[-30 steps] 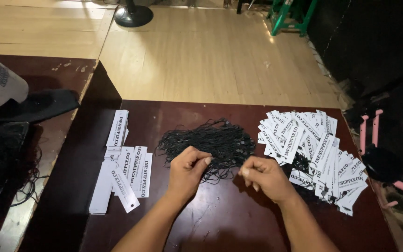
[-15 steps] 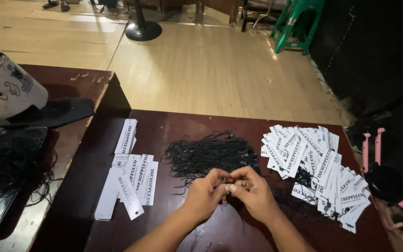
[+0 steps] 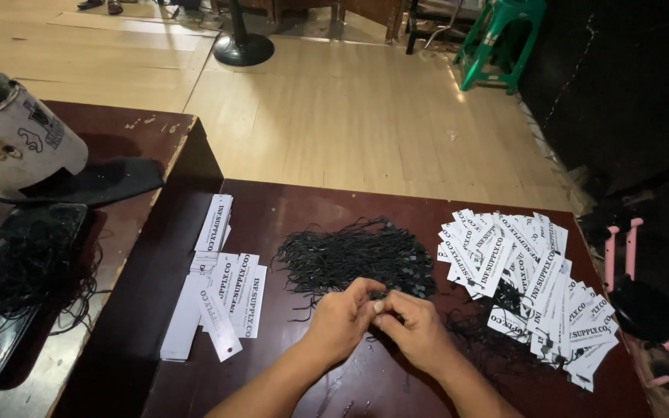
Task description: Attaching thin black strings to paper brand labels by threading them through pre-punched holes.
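My left hand (image 3: 342, 317) and right hand (image 3: 416, 329) are now pressed together at the near edge of the surface (image 3: 288, 205); a second ago they were apart, each at its own side of the black strings (image 3: 358, 255). That suggests I have picked one string out and brought it to both hands. Both grips are narrow, fingertips pinched against each other over something small and dark; I judge it a string end, but I cannot tell for certain, it is too small to see.

Just beyond my fingers lies the tangled heap of black strings. To its left sits a small stack of white paper tags (image 3: 222, 298), neatly laid. To its right is a much larger, loose spread of white tags with strings (image 3: 528, 271). Farther left, on the adjoining table, rests a cap (image 3: 17, 143) and another dark tangle (image 3: 25, 263).
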